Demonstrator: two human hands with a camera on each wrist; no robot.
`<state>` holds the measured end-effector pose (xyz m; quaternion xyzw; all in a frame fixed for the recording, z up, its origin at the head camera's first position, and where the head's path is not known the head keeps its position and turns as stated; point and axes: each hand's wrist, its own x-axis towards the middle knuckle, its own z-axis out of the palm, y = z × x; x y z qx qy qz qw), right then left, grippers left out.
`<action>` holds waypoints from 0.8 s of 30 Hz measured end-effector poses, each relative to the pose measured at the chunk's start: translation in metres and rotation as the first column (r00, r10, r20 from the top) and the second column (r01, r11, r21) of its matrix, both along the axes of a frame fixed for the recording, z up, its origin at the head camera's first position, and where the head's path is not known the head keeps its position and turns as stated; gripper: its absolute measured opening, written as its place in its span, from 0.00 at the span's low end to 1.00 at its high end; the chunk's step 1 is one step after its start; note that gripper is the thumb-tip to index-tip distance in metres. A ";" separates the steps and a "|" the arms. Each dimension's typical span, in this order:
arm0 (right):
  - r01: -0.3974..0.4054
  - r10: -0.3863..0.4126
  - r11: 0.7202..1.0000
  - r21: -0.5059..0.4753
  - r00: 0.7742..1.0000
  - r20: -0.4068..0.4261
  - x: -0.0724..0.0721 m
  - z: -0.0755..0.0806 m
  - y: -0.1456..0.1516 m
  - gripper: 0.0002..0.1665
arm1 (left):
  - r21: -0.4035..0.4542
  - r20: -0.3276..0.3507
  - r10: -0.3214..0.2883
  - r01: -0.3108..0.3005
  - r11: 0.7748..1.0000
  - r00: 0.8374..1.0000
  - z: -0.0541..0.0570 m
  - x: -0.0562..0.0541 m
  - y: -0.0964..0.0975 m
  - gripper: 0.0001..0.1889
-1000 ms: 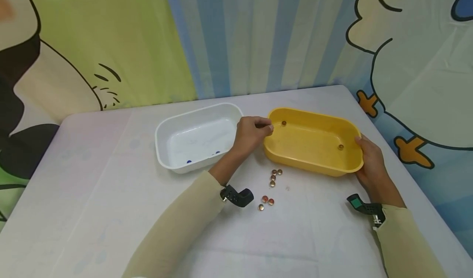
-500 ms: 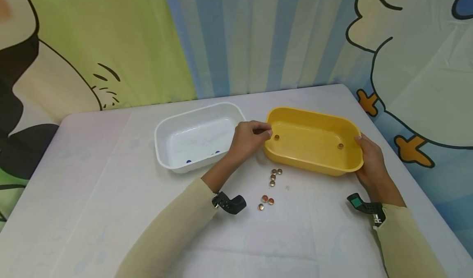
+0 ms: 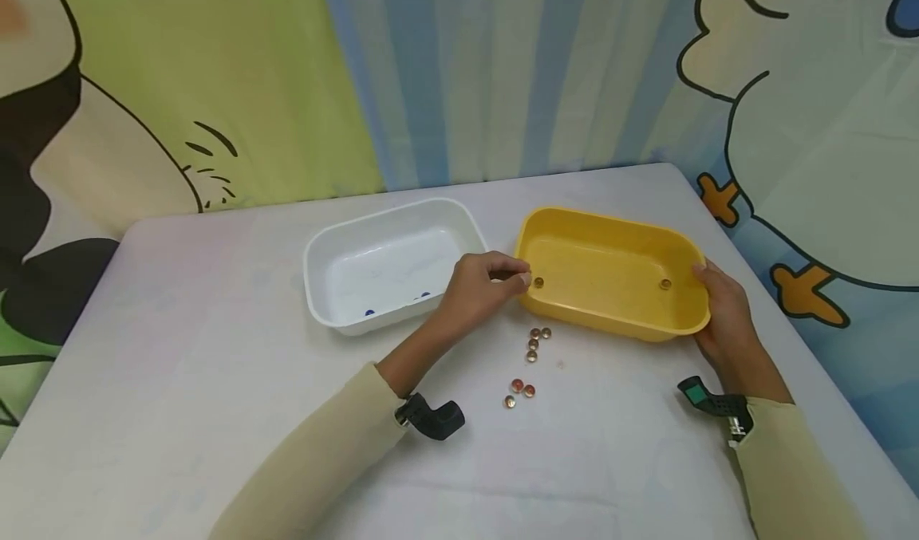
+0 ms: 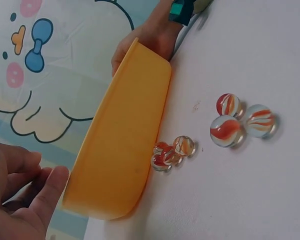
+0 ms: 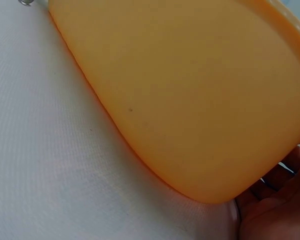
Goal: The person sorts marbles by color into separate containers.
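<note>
My right hand (image 3: 723, 313) grips the right end of the yellow tray (image 3: 610, 261), its thumb on the rim. In the right wrist view its fingers (image 5: 277, 176) curl around the tray's outer wall. My left hand (image 3: 479, 291) is at the tray's left rim, its fingers loosely curled. In the left wrist view a gap shows between fingers and thumb, and no marble is visible there. Inside the tray lie a marble (image 3: 538, 282) near my left fingertips and another marble (image 3: 665, 284) towards the right end. On the table are three red-swirled glass marbles (image 4: 226, 131) and a cluster of several marbles (image 4: 169, 156).
A white tray (image 3: 337, 241) stands left of the yellow one, with small blue marbles (image 3: 369, 313) near its front wall. The white-covered table (image 3: 179, 364) meets a cartoon-printed curtain (image 3: 467, 69) behind it.
My left hand has moved down along the tray's left rim, the forearm drawing back. The marble at the tray's left end has rolled towards the front. My right hand keeps its grip.
</note>
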<state>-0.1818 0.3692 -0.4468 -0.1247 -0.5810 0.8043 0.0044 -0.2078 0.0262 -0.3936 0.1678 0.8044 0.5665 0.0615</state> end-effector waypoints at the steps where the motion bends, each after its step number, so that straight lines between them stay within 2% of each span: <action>1: 0.005 -0.005 1.000 -0.001 1.000 0.004 0.001 0.000 0.001 0.43 | 0.002 0.002 -0.004 0.004 1.000 1.000 -0.001 0.001 0.000 0.09; 9: -0.010 0.010 1.000 0.009 1.000 -0.028 0.002 0.000 0.004 0.41 | 0.019 0.005 -0.058 0.058 0.998 0.998 -0.012 0.018 -0.005 0.07; 16: 0.003 -0.003 1.000 0.020 1.000 -0.008 0.002 0.000 0.003 0.40 | -0.002 0.013 -0.125 0.125 0.992 0.992 -0.026 0.038 -0.011 0.06; 24: 0.006 -0.006 1.000 0.016 1.000 -0.009 0.003 0.000 0.003 0.40 | -0.032 0.021 -0.219 0.220 0.975 0.975 -0.038 0.056 -0.016 0.06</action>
